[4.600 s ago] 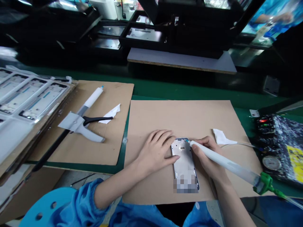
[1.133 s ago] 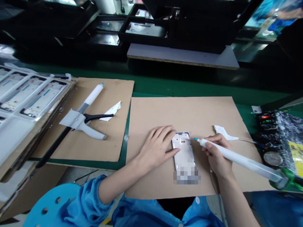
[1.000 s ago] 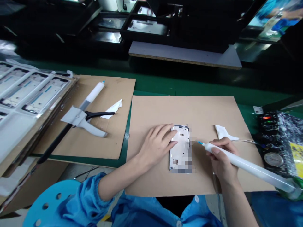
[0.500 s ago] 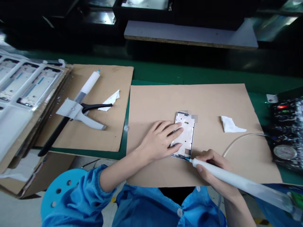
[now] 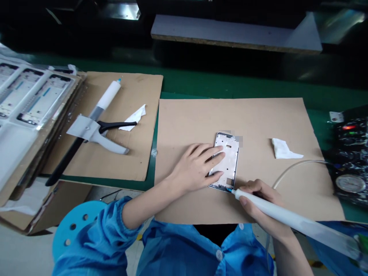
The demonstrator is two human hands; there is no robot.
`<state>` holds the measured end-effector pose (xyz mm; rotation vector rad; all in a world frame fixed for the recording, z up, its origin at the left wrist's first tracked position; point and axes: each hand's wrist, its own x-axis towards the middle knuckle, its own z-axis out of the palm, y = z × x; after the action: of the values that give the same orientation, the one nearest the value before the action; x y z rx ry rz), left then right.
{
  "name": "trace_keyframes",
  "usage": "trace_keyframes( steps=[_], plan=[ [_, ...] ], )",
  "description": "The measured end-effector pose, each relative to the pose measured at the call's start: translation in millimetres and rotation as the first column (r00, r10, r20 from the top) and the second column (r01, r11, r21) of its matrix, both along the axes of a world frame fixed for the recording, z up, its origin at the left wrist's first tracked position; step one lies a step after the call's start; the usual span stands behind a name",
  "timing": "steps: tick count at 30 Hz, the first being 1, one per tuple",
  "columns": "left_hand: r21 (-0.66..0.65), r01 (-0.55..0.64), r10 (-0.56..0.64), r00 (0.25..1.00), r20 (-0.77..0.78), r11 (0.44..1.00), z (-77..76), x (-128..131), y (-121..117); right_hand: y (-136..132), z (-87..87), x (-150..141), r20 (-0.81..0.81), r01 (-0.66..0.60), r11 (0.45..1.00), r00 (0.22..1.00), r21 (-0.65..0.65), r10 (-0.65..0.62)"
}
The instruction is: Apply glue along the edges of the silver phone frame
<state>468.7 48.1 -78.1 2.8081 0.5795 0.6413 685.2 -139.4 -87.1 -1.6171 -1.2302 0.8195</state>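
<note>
A silver phone frame point(image 5: 229, 158) lies on the brown cardboard sheet point(image 5: 247, 115) in front of me. My left hand point(image 5: 197, 167) rests flat on the frame's left side, fingers stretched out, pressing it down. My right hand point(image 5: 260, 205) is wrapped round a long white glue syringe point(image 5: 290, 220). Its blue tip point(image 5: 229, 189) touches the frame's near bottom edge. A clear hose point(image 5: 293, 167) curves away from the syringe toward the right.
A white tissue point(image 5: 283, 149) lies right of the frame. A dispenser box point(image 5: 352, 161) with a gauge stands at the right edge. On the left cardboard lie a glue gun point(image 5: 96, 126) and another tissue point(image 5: 133, 117). Trays of frames point(image 5: 27, 101) are stacked far left.
The phone frame was turned end for end under my left hand. My right hand brought the syringe tip from the frame's right side down to its near bottom edge.
</note>
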Motion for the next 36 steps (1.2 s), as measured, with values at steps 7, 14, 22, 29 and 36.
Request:
trace_keyframes(
  steps=[7,14,22,29,36],
  plan=[
    [-0.023,0.004,-0.004,1.000,-0.003,1.000,-2.0,-0.9,-0.2,-0.3,0.7,-0.2,0.006,-0.005,1.000,1.000,-0.025,0.005],
    [0.019,0.002,-0.003,0.999,0.040,1.000,-2.5,0.1,0.0,0.5,1.0,0.5,0.021,-0.019,1.000,1.000,0.006,0.019],
    [0.037,0.003,-0.005,0.998,0.068,0.999,-1.6,0.4,0.0,-0.8,0.7,1.1,0.014,-0.013,1.000,1.000,0.003,0.013],
    [0.030,-0.002,0.000,0.999,0.052,1.000,-1.5,0.3,-0.1,-1.2,0.5,2.6,0.001,-0.023,1.000,1.000,0.015,0.023],
    [0.030,-0.004,0.002,0.998,0.055,1.000,-1.7,0.5,0.1,-0.3,3.3,1.4,0.010,-0.004,0.999,1.000,0.035,0.004]
  ],
)
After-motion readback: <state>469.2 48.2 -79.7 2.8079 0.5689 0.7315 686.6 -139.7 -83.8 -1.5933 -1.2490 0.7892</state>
